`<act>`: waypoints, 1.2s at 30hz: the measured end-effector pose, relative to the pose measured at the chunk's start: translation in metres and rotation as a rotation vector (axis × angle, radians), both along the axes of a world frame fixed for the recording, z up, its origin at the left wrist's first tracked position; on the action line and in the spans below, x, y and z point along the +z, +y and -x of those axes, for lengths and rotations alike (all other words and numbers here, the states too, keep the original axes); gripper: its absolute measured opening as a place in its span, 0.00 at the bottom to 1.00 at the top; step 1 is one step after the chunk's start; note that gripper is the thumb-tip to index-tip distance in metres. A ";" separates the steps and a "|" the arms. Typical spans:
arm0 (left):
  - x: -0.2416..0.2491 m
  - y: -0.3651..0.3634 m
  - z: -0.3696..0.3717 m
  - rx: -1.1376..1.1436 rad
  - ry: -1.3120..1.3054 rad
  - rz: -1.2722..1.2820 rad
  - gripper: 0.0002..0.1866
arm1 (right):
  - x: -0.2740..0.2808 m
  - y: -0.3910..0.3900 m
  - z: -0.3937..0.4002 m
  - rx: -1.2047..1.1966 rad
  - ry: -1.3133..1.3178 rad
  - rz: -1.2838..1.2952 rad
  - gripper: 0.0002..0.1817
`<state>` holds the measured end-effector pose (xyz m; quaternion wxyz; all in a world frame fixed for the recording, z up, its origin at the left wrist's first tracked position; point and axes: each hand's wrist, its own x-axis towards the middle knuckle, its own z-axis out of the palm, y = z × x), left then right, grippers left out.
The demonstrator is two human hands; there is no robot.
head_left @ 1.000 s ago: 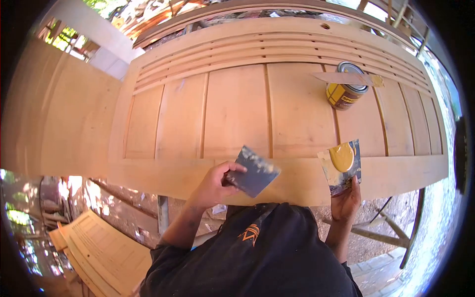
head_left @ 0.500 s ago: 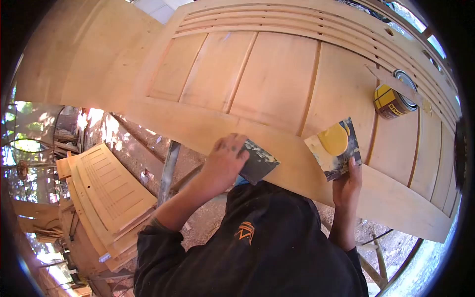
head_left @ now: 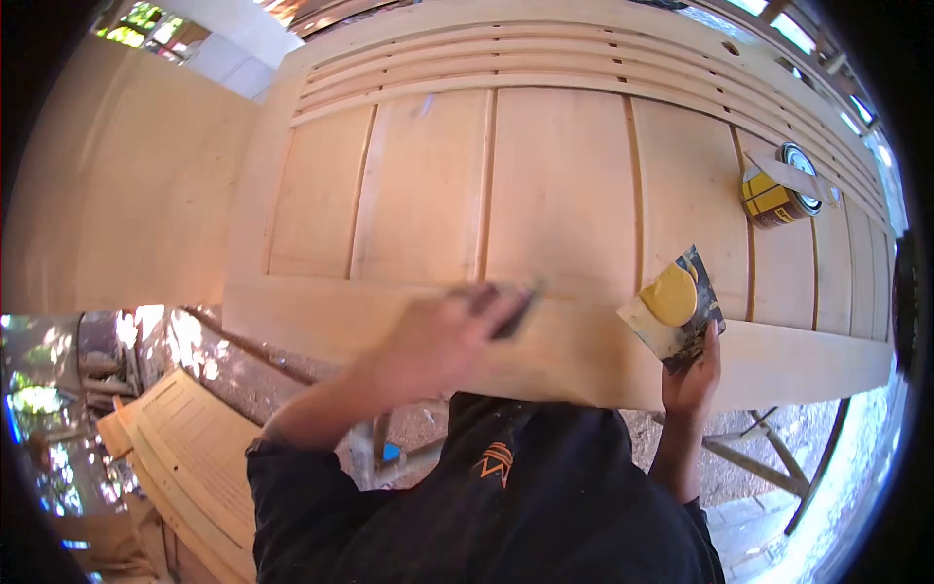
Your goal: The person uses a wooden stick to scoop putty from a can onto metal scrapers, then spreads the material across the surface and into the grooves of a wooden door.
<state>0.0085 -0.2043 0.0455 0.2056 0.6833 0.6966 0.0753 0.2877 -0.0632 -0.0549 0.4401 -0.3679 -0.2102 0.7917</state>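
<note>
My left hand [head_left: 452, 326], smeared by motion, grips a dark flat putty scraper [head_left: 514, 316] over the near rail of a pale wooden door [head_left: 545, 185]. At the right, my right hand [head_left: 693, 375] holds up a square putty board [head_left: 657, 336] by its lower corner, thumb on its face. A smooth round mound of yellow putty [head_left: 671, 297] sits on that board, with dried smears around it. The door lies flat, with grooved panels and several long slats along its far side.
A yellow and brown can [head_left: 773, 200] stands on the door at the right, a flat wooden stick [head_left: 786, 175] across its top. More panelled wooden doors [head_left: 190, 457] are stacked at lower left. A plain board [head_left: 126, 175] lies at upper left, and trestle legs [head_left: 769, 457] stand below.
My left hand has swung the scraper up and inward over the door's near rail. The putty board has shifted slightly right and down. The whole view has turned a little.
</note>
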 end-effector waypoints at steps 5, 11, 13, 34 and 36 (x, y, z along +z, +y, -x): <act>-0.031 0.024 0.158 0.130 0.289 -0.169 0.29 | 0.009 -0.034 0.062 -0.053 0.057 -0.013 0.25; -0.091 0.052 0.198 -0.001 0.450 -0.009 0.28 | 0.031 -0.071 0.116 -0.095 0.047 0.018 0.24; -0.089 0.058 0.194 0.066 0.456 0.052 0.27 | 0.036 -0.074 0.126 -0.089 0.017 0.028 0.24; -0.010 0.030 0.153 0.145 -0.970 0.150 0.21 | 0.031 -0.064 0.208 -0.055 -0.012 -0.053 0.22; -0.013 0.027 0.157 0.197 -1.093 0.189 0.20 | 0.036 -0.066 0.206 -0.081 -0.081 0.017 0.22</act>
